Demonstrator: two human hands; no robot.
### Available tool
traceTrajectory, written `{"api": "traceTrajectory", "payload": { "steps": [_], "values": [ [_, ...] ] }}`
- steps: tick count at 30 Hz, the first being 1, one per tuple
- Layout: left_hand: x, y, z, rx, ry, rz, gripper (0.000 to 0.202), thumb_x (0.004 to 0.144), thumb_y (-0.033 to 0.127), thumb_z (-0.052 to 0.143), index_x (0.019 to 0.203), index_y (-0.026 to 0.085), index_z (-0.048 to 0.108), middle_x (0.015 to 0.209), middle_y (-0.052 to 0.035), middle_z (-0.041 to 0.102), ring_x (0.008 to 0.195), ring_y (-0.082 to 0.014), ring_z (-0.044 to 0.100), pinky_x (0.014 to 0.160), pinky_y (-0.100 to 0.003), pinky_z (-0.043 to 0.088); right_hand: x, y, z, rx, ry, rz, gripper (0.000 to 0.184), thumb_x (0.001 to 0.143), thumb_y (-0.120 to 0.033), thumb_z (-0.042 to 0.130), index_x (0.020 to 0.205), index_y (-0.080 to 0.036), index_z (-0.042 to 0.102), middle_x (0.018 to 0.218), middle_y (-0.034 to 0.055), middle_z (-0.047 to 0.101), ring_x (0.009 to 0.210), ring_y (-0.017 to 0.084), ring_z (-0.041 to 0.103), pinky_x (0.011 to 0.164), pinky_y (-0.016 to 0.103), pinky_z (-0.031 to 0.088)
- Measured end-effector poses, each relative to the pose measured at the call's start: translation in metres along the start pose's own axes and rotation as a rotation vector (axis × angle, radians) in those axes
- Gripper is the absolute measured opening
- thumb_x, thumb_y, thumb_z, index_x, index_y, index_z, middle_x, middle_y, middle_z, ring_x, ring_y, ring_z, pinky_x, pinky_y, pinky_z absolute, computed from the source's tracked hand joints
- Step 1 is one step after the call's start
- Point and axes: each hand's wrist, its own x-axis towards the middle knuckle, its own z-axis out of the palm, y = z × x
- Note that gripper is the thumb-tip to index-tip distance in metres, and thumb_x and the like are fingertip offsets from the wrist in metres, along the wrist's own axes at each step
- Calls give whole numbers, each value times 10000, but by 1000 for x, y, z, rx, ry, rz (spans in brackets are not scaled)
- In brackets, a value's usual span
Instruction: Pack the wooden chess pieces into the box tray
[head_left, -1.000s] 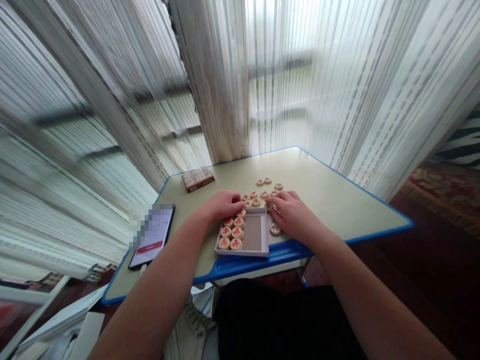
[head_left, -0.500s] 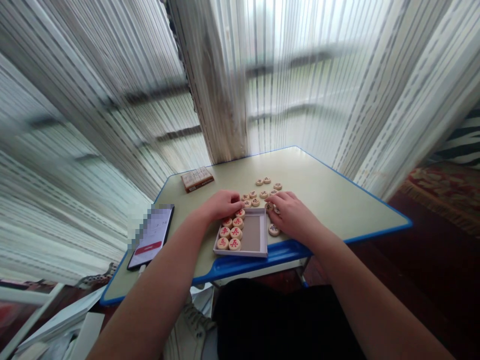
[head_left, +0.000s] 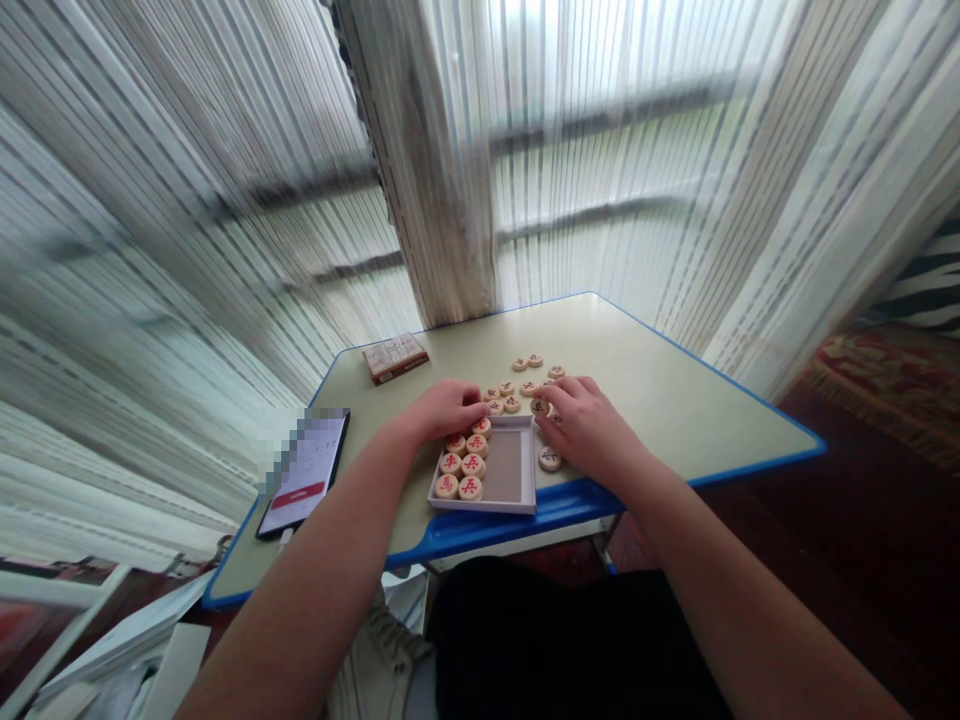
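Note:
A shallow white tray (head_left: 525, 480) lies at the near edge of the table, with several round wooden chess pieces (head_left: 461, 468) marked in red packed along its left side. My left hand (head_left: 439, 410) rests curled on the tray's far left corner, fingertips on a piece there. My right hand (head_left: 589, 425) sits just right of the tray, its fingers pinching a piece (head_left: 538, 406) above the tray's far right corner. More loose pieces (head_left: 525, 380) lie scattered beyond the tray, and one piece (head_left: 550, 459) lies beside my right palm.
The table (head_left: 675, 400) is pale green with a blue rim. A phone (head_left: 304, 470) lies at its left side and a small brown box (head_left: 395, 357) at the far left. Sheer curtains hang close behind. A patterned rug shows at right.
My right hand has lifted slightly and brought a piece up between its fingertips near the tray's corner. My left hand has stayed put.

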Motion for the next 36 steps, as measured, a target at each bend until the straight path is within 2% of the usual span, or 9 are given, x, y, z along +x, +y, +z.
{"api": "traceTrajectory", "payload": {
  "steps": [8, 13, 21, 24, 28, 31, 36],
  "values": [
    [1, -2, 2, -70, -14, -39, 340, 729, 463, 478, 716, 152, 616, 594, 11, 573, 556, -121, 474, 513, -241, 314, 1, 4, -3, 86, 154, 65, 300, 889, -293, 440, 1035, -123, 640, 1005, 121, 668, 966, 251, 537, 900, 397, 412],
    [2, -4, 2, -95, -17, -29, 340, 721, 465, 495, 715, 148, 619, 598, 10, 574, 569, -122, 477, 521, -239, 320, 2, 7, -4, 199, 139, 171, 303, 905, -273, 396, 995, -139, 652, 962, 93, 691, 926, 228, 560, 867, 356, 423],
    [1, -4, 2, -123, -8, -29, 330, 713, 458, 505, 712, 150, 625, 593, 9, 575, 568, -125, 483, 520, -240, 325, 1, 1, -14, 451, 92, 253, 310, 917, -309, 371, 759, -191, 611, 728, 23, 668, 762, 169, 587, 732, 291, 430],
    [1, -5, 2, -125, -11, -19, 332, 713, 460, 503, 716, 152, 625, 585, 10, 568, 559, -124, 476, 521, -238, 325, 1, 0, -14, 543, 82, 230, 276, 902, -337, 413, 802, -191, 625, 761, 22, 665, 736, 152, 591, 691, 276, 441],
    [1, -5, 1, -128, -11, -20, 349, 708, 481, 506, 717, 151, 619, 581, 11, 556, 552, -122, 466, 518, -235, 323, -1, 0, -11, 593, 86, 163, 177, 801, -346, 591, 894, -203, 635, 893, 38, 651, 794, 158, 590, 663, 272, 465],
    [1, -5, 1, -148, -21, -27, 341, 707, 473, 505, 718, 152, 619, 579, 13, 554, 558, -123, 469, 521, -233, 327, -2, 0, -9, 559, 110, 95, 193, 736, -279, 668, 908, -208, 619, 924, 40, 639, 860, 174, 583, 707, 297, 472],
    [1, -5, 1, -158, -17, -26, 369, 695, 493, 507, 721, 145, 629, 598, 8, 565, 575, -126, 473, 525, -235, 333, -1, 1, -9, 508, 143, 10, 202, 711, -213, 685, 892, -202, 597, 916, 41, 638, 920, 196, 566, 772, 335, 465]
  ]
}}
